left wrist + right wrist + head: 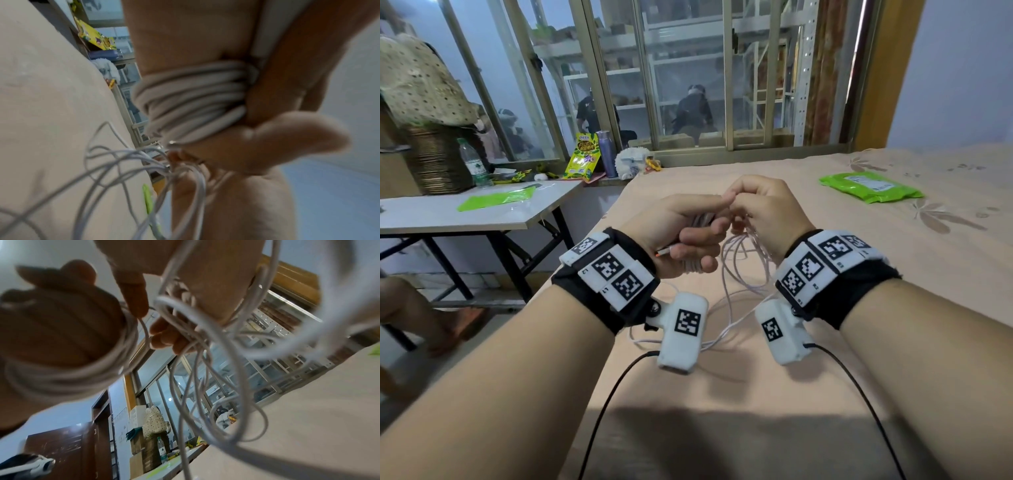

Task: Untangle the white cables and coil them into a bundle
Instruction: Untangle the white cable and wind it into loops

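Observation:
Several turns of white cable form a coil [195, 100] wound round the fingers of my left hand [688, 236], which grips it; the coil [127, 340] also shows in the right wrist view. A cable end with an orange tip [662, 253] sticks out by the left thumb. My right hand [760, 209] meets the left hand fingertip to fingertip and pinches a knot of loose white strands [185, 318]. The remaining tangled cable [743, 274] hangs in loops from both hands down onto the peach bed sheet [893, 308].
A green flat package [869, 186] lies on the sheet at the far right. A grey folding table [482, 219] with a green sheet stands left of the bed. Bottles and a snack bag [582, 159] sit by the window. Black camera leads [602, 411] trail below my wrists.

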`<action>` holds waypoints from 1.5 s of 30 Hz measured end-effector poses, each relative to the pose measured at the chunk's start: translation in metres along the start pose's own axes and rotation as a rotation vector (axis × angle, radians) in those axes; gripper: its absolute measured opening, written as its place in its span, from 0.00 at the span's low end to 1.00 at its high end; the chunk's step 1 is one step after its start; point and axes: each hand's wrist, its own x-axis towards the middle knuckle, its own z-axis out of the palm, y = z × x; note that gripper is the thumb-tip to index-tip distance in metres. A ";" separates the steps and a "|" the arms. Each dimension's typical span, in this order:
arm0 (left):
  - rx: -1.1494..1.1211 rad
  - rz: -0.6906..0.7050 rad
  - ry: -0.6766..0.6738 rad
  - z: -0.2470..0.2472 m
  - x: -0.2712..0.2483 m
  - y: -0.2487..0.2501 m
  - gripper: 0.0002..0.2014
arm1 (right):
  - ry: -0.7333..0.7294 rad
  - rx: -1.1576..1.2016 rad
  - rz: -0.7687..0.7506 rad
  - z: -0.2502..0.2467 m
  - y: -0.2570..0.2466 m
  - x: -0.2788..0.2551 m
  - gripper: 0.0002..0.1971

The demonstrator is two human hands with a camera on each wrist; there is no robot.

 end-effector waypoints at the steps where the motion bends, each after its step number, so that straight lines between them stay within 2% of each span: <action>1: -0.036 0.039 -0.013 0.001 0.001 0.001 0.17 | -0.001 0.016 0.017 0.001 0.002 0.000 0.07; 5: -0.179 0.212 0.011 0.009 0.007 0.007 0.18 | -0.037 -0.090 0.001 0.006 0.016 -0.004 0.09; 7: -0.285 0.300 0.059 0.014 0.009 0.012 0.17 | -0.055 -0.216 -0.019 0.004 0.027 -0.007 0.17; 11: -0.465 0.482 0.212 0.014 0.015 0.019 0.15 | -0.139 -0.462 0.054 0.001 0.035 -0.014 0.08; 13: -0.480 0.554 0.356 0.011 0.020 0.020 0.12 | -0.174 -0.523 0.062 0.002 0.034 -0.015 0.19; 15: -0.319 0.589 0.560 0.007 0.027 0.019 0.09 | -0.189 -0.517 0.044 0.003 0.032 -0.017 0.26; 17: 0.068 0.580 0.809 0.004 0.035 0.012 0.08 | -0.185 -0.522 0.010 0.004 0.030 -0.018 0.25; 19: 0.486 0.520 0.955 0.000 0.039 0.004 0.11 | -0.168 -0.561 -0.016 0.005 0.031 -0.014 0.21; 21: 0.751 0.375 0.963 -0.003 0.041 0.000 0.11 | -0.126 -0.576 -0.034 0.002 0.031 -0.011 0.19; 24: 1.153 0.073 0.881 -0.003 0.038 0.002 0.08 | -0.085 -0.610 -0.068 -0.005 0.030 -0.011 0.16; 26: 1.338 -0.037 0.825 0.004 0.035 0.004 0.11 | -0.068 -0.670 -0.102 -0.008 0.027 -0.011 0.14; 28: 1.375 -0.062 0.777 0.008 0.034 0.006 0.13 | -0.060 -0.752 -0.155 -0.009 0.024 -0.013 0.15; 32: 1.389 -0.090 0.712 0.010 0.029 0.011 0.10 | -0.043 -0.900 -0.213 -0.009 0.021 -0.015 0.17; 34: 1.338 -0.119 0.662 0.011 0.025 0.012 0.09 | -0.016 -0.932 -0.199 -0.011 0.021 -0.015 0.18; 38: 1.269 -0.191 0.604 0.007 0.018 0.010 0.15 | 0.014 -0.957 -0.168 -0.014 0.024 -0.012 0.17; 41: 1.244 -0.138 0.627 0.005 0.017 0.010 0.11 | 0.008 -0.967 -0.071 -0.015 0.025 -0.011 0.17; 43: 1.254 -0.098 0.690 0.001 0.018 0.010 0.09 | -0.069 -0.791 -0.031 -0.014 0.024 -0.012 0.21; 45: 1.303 -0.058 0.751 -0.004 0.019 0.007 0.08 | -0.160 -0.425 0.044 -0.011 0.019 -0.011 0.23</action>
